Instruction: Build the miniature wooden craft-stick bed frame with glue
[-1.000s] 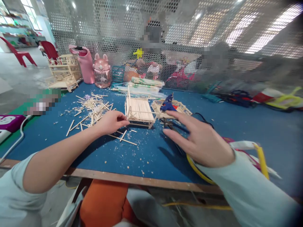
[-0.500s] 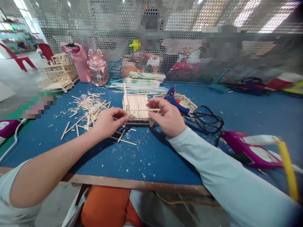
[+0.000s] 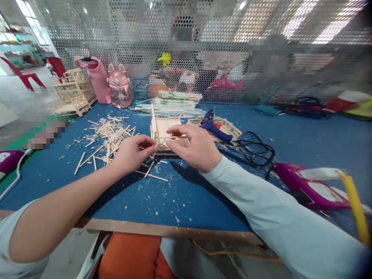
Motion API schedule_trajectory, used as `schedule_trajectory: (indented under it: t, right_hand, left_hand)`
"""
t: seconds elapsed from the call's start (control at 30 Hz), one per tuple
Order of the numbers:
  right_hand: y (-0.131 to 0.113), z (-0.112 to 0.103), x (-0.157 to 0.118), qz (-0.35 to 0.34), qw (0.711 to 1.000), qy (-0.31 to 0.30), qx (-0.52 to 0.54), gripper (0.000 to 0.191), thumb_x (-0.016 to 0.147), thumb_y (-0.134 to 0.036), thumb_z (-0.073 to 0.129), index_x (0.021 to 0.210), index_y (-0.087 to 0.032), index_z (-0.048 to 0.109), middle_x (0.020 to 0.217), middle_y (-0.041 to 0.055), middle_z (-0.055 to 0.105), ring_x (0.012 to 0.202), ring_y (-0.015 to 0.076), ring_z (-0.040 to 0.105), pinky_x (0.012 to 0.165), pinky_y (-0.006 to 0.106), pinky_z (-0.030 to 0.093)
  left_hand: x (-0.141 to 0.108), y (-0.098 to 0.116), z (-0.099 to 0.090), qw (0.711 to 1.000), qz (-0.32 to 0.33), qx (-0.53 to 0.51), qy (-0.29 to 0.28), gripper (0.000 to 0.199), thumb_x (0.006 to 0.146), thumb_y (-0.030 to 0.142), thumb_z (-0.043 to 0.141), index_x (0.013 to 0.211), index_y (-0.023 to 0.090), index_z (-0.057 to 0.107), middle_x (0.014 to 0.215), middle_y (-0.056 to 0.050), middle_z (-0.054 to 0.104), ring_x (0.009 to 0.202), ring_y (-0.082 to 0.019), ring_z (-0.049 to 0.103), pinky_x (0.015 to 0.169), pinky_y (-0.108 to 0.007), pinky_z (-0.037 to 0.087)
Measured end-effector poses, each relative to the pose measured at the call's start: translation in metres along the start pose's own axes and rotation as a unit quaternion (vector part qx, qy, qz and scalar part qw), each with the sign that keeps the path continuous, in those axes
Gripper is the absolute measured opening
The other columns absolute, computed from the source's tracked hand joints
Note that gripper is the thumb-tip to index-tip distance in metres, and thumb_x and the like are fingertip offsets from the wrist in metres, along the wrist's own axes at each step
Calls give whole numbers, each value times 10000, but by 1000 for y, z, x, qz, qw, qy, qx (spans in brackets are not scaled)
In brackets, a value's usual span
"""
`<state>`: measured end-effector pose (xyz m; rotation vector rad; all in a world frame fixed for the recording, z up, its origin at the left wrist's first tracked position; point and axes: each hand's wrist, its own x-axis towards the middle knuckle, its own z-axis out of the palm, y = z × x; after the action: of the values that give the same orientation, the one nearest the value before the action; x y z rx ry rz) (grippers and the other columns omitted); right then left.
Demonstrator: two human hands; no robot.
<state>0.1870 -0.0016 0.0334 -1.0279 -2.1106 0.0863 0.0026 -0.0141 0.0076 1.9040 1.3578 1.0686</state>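
A small model built of thin wooden sticks stands on the blue table, with a slatted floor and a tall post at its left side. My left hand pinches the model's front left corner between thumb and fingers. Across the model's front, my right hand has its thumb and fingers around the thin front rail, near its middle. That hand hides the model's right part. Loose cut sticks lie heaped to the left of the model. A blue glue gun rests to the right, over a flat stick frame.
A black cable coils by the glue gun. A purple-and-white device lies at right. Pink bottle, clear pink bottle and packed sticks stand or lie before the perforated metal screen. Finished stick models sit at back left.
My right hand has slid left along the front rail, from its right end to near the middle. My left hand stays at the left corner.
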Motion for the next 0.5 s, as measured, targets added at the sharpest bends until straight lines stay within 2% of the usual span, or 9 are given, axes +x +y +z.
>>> schedule_trajectory:
  t: [0.17,0.5]
  right_hand:
    - [1,3,-2,-23,999,16,-20,134,749,-273,595,732,-173,683,701,31,699,676,161,619,703,309,439]
    - [1,2,0,-24,1000,7,-19,166,785,-282,595,708,-175,697,656,16,694,612,130,596,635,266,414]
  left_hand:
    - [0,-1,0,1000,-2,6,4,134,713,312,616,731,181,636,682,-20,650,586,-115,529,555,-269,398]
    - [0,-1,1,1000,6,8,3,127,721,307,615,734,182,634,687,-8,660,576,-104,530,549,-254,404]
